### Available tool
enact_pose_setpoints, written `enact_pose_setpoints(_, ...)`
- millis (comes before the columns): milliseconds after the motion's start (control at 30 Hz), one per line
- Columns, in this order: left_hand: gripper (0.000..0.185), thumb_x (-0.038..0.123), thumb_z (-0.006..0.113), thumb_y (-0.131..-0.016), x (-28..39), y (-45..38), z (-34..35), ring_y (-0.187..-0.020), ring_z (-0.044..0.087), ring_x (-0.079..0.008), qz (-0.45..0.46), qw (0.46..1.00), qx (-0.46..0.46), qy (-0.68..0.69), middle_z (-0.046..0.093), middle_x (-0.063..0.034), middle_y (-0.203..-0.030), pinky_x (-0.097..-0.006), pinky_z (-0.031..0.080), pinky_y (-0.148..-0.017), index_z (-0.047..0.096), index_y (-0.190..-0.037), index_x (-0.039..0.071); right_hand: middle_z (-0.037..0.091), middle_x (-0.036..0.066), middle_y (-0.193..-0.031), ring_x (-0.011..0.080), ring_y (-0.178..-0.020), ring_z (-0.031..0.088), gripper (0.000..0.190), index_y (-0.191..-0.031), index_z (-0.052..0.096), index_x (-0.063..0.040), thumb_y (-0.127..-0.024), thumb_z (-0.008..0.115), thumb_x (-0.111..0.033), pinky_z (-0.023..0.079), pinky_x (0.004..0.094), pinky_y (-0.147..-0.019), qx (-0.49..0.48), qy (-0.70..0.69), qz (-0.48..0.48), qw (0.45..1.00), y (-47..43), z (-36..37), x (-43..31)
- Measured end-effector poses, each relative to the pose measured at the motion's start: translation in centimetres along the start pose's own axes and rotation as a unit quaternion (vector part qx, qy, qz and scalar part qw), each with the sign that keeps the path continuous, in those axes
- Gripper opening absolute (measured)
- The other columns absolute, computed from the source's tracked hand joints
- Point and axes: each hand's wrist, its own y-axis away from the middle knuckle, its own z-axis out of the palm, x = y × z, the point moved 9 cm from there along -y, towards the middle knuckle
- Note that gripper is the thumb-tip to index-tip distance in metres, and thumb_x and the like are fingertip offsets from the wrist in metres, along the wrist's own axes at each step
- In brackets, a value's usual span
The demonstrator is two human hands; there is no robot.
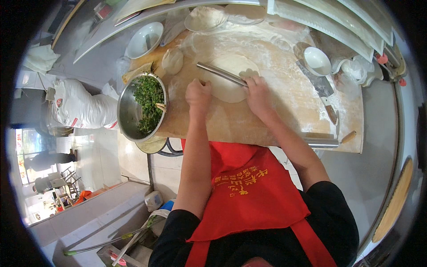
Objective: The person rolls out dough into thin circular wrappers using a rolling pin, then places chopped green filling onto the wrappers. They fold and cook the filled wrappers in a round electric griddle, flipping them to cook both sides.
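A flat round sheet of dough (230,91) lies on the floured wooden board (227,123). A metal rolling pin (223,74) crosses it at a slant. My right hand (257,94) is on the pin's right end, over the dough's edge. My left hand (199,93) is curled near the left edge of the dough, below the pin's left part; whether its fingers hold anything is hidden. Left of it stands a steel bowl (125,110) with chopped greens (148,100) and what looks like wooden chopstick ends. A smaller folded piece of dough (172,61) rests above the bowl.
To the right lie a cleaver (315,80), a white bowl (317,61) and a thicker metal roller (322,143) at the board's front edge. An oval white bowl (145,40) stands at the back left. A bowl of flour (205,17) is at the back, white trays (327,25) at upper right.
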Motion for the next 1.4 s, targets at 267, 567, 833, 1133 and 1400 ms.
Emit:
enact_pose_setpoints(267, 0.040, 0.019, 0.083, -0.082, -0.2, 1.4, 1.6, -0.075, 0.072, -0.0297, -0.022, 0.974, 0.023, 0.226, 0.073, -0.0160, -0.088, -0.0420, 0.059, -0.072, 0.061, -0.110, 0.000, 0.063, 0.012, -0.116, 0.0363, -0.112, 0.060, 0.035, -0.127, 0.070, -0.011, -0.092, 0.071, -0.012, 0.052, 0.0467, -0.093, -0.059, -0.034, 0.056, 0.996, 0.1, 0.8, 0.8)
enact_pose_setpoints(567, 0.046, 0.004, 0.077, -0.088, 7.7, -4.1, 3.0, -0.078, 0.072, -0.0186, 0.089, 0.929, -0.020, 0.360, 0.073, -0.0107, -0.087, -0.0323, 0.059, -0.067, 0.057, -0.129, 0.004, 0.058, 0.024, -0.139, 0.0436, -0.121, 0.058, 0.073, -0.159, 0.043, -0.011, -0.093, 0.072, -0.014, 0.049, 0.0494, -0.101, -0.031, 0.024, 0.028, 0.999, -0.5, -0.5, -0.4)
enact_pose_setpoints(833, 0.022, 0.035, 0.070, -0.093, 9.5, 1.1, 3.2, -0.108, 0.066, -0.0326, 0.316, 0.947, -0.047, -0.038, 0.074, -0.0067, -0.106, -0.0522, 0.046, -0.096, 0.078, -0.101, 0.016, 0.061, 0.016, -0.135, 0.0385, -0.124, 0.058, 0.063, -0.146, 0.055, -0.007, -0.084, 0.071, -0.008, 0.047, 0.0490, -0.107, -0.136, 0.031, -0.055, 0.989, -0.4, -2.1, 2.3)
enact_pose_setpoints(1133, 0.041, 0.020, 0.057, -0.099, 8.7, 13.1, 3.2, -0.137, 0.054, -0.0333, 0.342, 0.939, 0.004, -0.024, 0.063, -0.0141, -0.142, -0.0549, 0.036, -0.120, 0.062, -0.136, 0.003, 0.053, 0.018, -0.153, 0.0378, -0.144, 0.046, 0.054, -0.149, 0.053, -0.003, -0.097, 0.060, -0.017, 0.033, 0.0494, -0.123, -0.168, -0.014, -0.115, 0.979, 3.4, -2.0, -3.1)
enact_pose_setpoints(1400, 0.053, 0.030, 0.053, -0.100, 9.9, 9.9, 3.0, -0.150, 0.043, -0.0336, 0.341, 0.934, 0.078, -0.071, 0.051, -0.0154, -0.157, -0.0639, 0.024, -0.123, 0.056, -0.147, 0.007, 0.042, 0.020, -0.162, 0.0363, -0.153, 0.035, 0.059, -0.157, 0.043, -0.005, -0.107, 0.050, -0.035, 0.023, 0.0547, -0.127, -0.108, 0.082, -0.044, 0.990, 0.5, 1.6, -0.8)
